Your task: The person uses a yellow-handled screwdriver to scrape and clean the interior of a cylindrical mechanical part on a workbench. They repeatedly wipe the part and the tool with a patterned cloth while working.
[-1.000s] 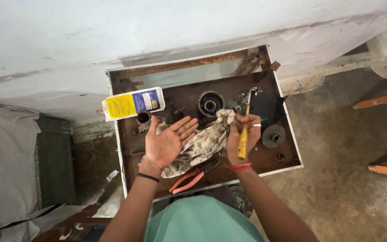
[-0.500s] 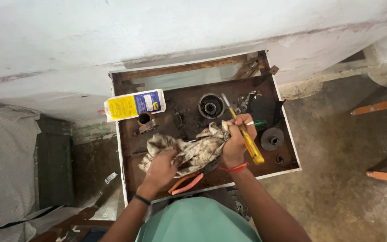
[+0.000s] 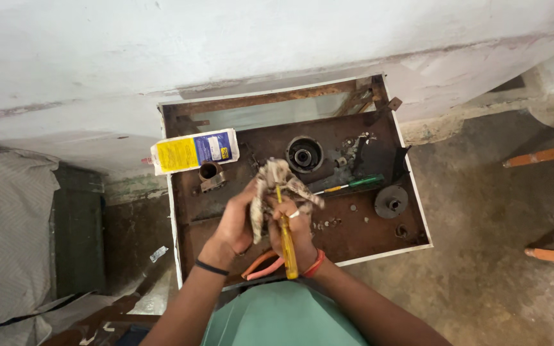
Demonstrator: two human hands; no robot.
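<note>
Mottled rag [image 3: 276, 182], spread flat half a second ago, is now bunched between my left hand [image 3: 237, 221] and right hand [image 3: 295, 234], both gripping it; right also holds yellow screwdriver [image 3: 286, 240].

The yellow-handled screwdriver [image 3: 286, 247] stands nearly upright in view, its translucent amber handle pointing toward six o'clock and its thin metal shaft running toward twelve o'clock, where the tip disappears into the rag [image 3: 276, 189]. The rag is a crumpled, grimy cloth mottled in grey, brown and off-white, bunched around the upper shaft with loose folds splaying out toward two o'clock and hanging toward seven o'clock. Both are held above the middle of the rusty brown metal base tray [image 3: 367, 247], just at six o'clock from its round black hub [image 3: 304, 154].
</note>
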